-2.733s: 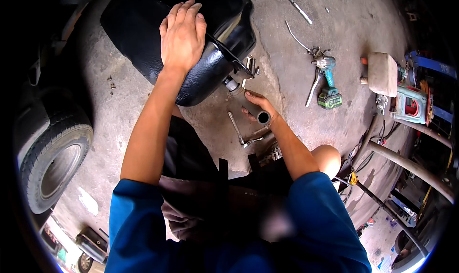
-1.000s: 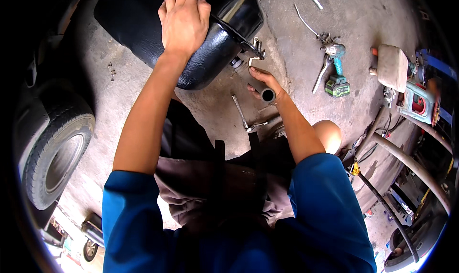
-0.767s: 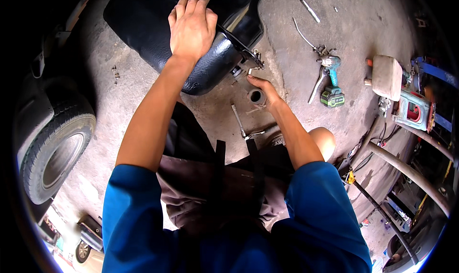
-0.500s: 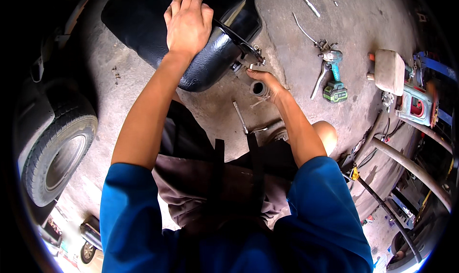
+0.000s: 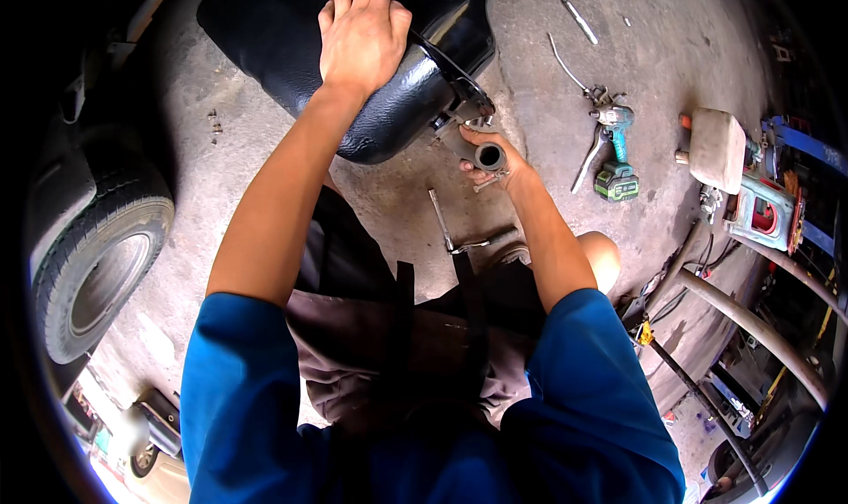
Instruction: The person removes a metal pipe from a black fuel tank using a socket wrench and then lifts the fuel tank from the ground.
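A large glossy black tank-like metal body [image 5: 265, 49] lies on the floor at the far side, a flange along its right end. My left hand [image 5: 364, 45] rests flat on top of it, fingers stretched out over the surface. My right hand [image 5: 512, 158] is closed around a short grey metal pipe [image 5: 490, 157], whose round open end faces up toward me. The pipe's other end meets or nearly meets brackets at the tank's right end; the exact contact is hidden. Below the pipe, a ratchet wrench [image 5: 442, 221] lies on the concrete.
A teal cordless impact wrench [image 5: 618, 137] with a green battery lies to the right, beside a grey lever-like tool [image 5: 586, 161]. Farther off is a metal rod [image 5: 570, 9]. A floor jack [image 5: 764, 217] stands at right, a car wheel [image 5: 106, 279] at left. Small bolts [image 5: 214, 126] lie left.
My right hand has turned the pipe slightly, with its open end now showing more clearly and the fingers visible around it. My left hand stays on the black tank.
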The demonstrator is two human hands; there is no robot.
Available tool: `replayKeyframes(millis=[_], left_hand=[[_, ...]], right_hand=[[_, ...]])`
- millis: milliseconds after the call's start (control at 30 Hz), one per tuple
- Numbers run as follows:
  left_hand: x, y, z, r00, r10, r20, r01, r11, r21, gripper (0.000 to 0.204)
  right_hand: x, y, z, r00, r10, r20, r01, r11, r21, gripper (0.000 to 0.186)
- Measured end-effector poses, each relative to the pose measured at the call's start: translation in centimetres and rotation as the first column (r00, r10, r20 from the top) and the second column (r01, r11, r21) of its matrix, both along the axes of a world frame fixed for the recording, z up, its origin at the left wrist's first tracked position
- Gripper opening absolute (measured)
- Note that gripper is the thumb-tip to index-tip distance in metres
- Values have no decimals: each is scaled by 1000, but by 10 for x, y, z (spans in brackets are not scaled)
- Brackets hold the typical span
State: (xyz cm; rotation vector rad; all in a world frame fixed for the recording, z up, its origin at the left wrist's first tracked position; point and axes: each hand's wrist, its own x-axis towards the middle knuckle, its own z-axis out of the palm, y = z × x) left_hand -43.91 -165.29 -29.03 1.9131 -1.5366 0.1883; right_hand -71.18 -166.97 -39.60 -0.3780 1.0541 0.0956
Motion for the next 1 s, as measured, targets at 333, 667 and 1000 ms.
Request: replayKeyframes(millis=[333, 667, 1000], left_hand=[[19, 3, -21, 989, 143, 41, -139, 987, -74, 42], [-7, -28, -9, 978, 25, -207, -94, 939, -330, 41], [6, 4, -18, 989, 106, -101, -121, 981, -151, 47]], right_hand=[[-11, -16, -42, 994, 50, 92, -43, 996, -78, 45], [-116, 14, -256, 391, 655, -647, -642, -309, -702, 36], [-86, 237, -156, 93, 472, -877, -558, -704, -438, 19]])
